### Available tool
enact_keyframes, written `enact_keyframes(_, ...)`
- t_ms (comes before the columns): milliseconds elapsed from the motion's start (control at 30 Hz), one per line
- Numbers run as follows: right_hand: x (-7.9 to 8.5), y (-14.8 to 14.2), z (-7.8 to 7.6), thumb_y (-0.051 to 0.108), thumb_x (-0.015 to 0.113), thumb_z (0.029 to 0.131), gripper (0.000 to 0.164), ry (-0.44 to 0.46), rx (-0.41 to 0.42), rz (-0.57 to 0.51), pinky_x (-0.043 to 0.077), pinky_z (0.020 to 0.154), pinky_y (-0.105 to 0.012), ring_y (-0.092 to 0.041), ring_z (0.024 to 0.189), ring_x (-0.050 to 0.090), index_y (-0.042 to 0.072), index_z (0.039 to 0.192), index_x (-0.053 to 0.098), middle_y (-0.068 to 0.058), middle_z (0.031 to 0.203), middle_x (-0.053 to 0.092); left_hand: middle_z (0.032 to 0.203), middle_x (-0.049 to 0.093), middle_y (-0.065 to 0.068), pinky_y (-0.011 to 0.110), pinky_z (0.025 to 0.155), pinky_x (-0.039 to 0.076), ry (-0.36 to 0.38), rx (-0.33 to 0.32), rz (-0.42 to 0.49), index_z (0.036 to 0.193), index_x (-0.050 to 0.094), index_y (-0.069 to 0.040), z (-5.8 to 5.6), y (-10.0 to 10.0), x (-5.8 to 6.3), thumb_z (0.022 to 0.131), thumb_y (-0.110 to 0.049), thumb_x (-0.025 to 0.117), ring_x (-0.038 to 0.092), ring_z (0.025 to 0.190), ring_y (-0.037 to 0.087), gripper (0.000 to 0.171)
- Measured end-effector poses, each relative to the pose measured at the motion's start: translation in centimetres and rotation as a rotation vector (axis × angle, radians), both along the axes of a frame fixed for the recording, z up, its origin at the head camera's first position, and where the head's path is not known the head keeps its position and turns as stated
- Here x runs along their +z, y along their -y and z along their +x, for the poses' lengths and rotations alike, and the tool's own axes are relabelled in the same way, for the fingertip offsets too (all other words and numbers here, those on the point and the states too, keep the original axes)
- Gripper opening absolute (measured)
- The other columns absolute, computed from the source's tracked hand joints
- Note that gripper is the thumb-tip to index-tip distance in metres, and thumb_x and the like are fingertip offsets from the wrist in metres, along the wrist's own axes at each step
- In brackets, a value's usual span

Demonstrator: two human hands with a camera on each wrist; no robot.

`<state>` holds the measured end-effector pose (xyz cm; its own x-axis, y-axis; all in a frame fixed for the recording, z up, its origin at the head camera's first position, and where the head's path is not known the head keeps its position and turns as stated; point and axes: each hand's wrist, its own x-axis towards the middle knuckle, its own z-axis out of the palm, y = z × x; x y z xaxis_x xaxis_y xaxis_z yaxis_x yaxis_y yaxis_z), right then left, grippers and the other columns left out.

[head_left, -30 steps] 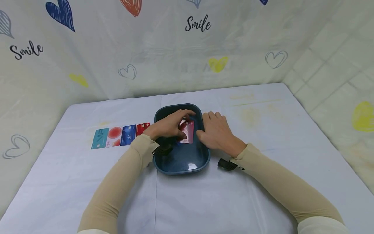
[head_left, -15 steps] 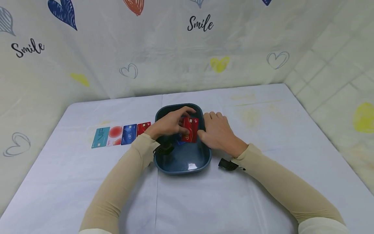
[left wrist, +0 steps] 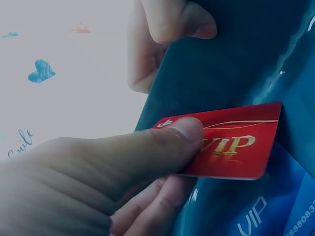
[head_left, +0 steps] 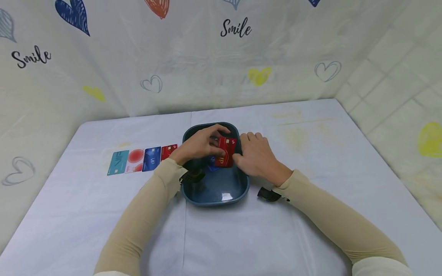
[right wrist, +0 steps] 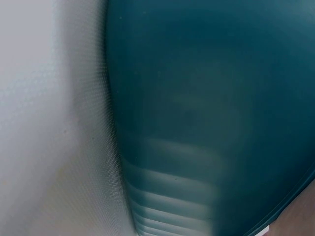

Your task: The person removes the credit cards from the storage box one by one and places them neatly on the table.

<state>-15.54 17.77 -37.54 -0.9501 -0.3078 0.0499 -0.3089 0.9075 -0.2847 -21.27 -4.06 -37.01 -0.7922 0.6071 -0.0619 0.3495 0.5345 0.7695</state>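
My left hand [head_left: 198,147] reaches into a dark blue-green plastic tub [head_left: 214,193]. It pinches a red VIP card [left wrist: 241,142], thumb on the printed face and fingers behind. In the left wrist view the card is tilted above a blue VIP card [left wrist: 261,211] lying in the tub. Part of another blue card [left wrist: 302,216] with raised digits shows beside it. My right hand [head_left: 257,155] grips the tub's right rim, its thumb over the inner side and its fingers outside. The right wrist view shows mostly the tub's outer wall [right wrist: 197,98].
Left of the tub, a row on the white-covered table [head_left: 293,230] holds a teal card [head_left: 118,163], a white card with red circles [head_left: 134,160], a blue VIP card [head_left: 152,158] and a red card [head_left: 168,150], partly behind my left hand. A patterned curtain [head_left: 193,50] hangs behind.
The card in my left hand looked pale pink a second ago and now shows plain red. It has shifted slightly right and up, baring more blue card beneath. My right hand stays put.
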Motion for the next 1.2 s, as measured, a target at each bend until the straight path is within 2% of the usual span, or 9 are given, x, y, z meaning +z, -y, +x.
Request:
enact_keyframes(267,-0.07,0.13,0.1,0.033,0.053,0.095,0.033,-0.005,-0.006,-0.001,0.04,0.081,-0.046,-0.033,0.092,0.046,0.002,0.108,0.055,-0.013,0.099,0.055,0.12,0.067,0.01,0.041,0.09,0.064,0.031,0.06,0.079,0.134,0.059,-0.023,0.05,0.21,0.09,0.088,-0.02,0.083,0.075,0.105,0.024,0.052)
enact_keyframes(533,-0.06,0.15,0.07,0.034,0.053,0.095,0.034,0.004,-0.007,0.003,0.039,0.08,-0.045,-0.032,0.092,0.046,0.002,0.107,0.055,-0.013,0.098,0.055,0.118,0.068,0.009,0.039,0.091,0.064,0.017,0.069,0.104,0.125,0.064,-0.023,0.02,0.26,0.03,0.088,-0.021,0.083,0.075,0.104,0.024,0.042)
enact_keyframes(700,-0.12,0.17,0.0,0.035,0.052,0.095,0.036,0.003,-0.008,0.01,0.039,0.079,-0.045,-0.032,0.092,0.046,0.002,0.108,0.055,-0.013,0.099,0.056,0.12,0.067,0.008,0.039,0.09,0.064,0.011,0.081,0.114,0.127,0.064,-0.023,0.06,0.26,0.14,0.088,-0.022,0.084,0.075,0.105,0.024,0.044)
enact_keyframes(867,0.02,0.1,0.1,0.035,0.052,0.095,0.038,-0.005,-0.01,0.009,0.041,0.081,-0.047,-0.033,0.092,0.047,0.001,0.11,0.056,-0.014,0.1,0.057,0.12,0.067,0.01,0.039,0.088,0.065,0.041,0.111,0.152,0.13,0.062,-0.022,0.09,0.18,0.31,0.087,-0.023,0.084,0.076,0.102,0.025,0.048)
enact_keyframes(1033,-0.1,0.11,0.06,0.036,0.051,0.094,0.04,-0.002,-0.013,0.006,0.043,0.084,-0.049,-0.034,0.094,0.048,0.0,0.113,0.056,-0.015,0.102,0.058,0.12,0.068,0.009,0.039,0.087,0.065,0.056,0.128,0.188,0.13,0.064,-0.019,0.01,0.34,0.18,0.089,-0.023,0.082,0.075,0.099,0.024,0.045)
enact_keyframes(1200,-0.12,0.17,0.06,0.036,0.052,0.095,0.041,-0.003,-0.014,0.011,0.043,0.084,-0.05,-0.034,0.095,0.048,0.0,0.113,0.056,-0.015,0.102,0.058,0.123,0.069,0.009,0.039,0.089,0.065,0.061,0.14,0.186,0.133,0.064,-0.019,0.09,0.45,0.2,0.092,-0.025,0.08,0.074,0.102,0.025,0.045)
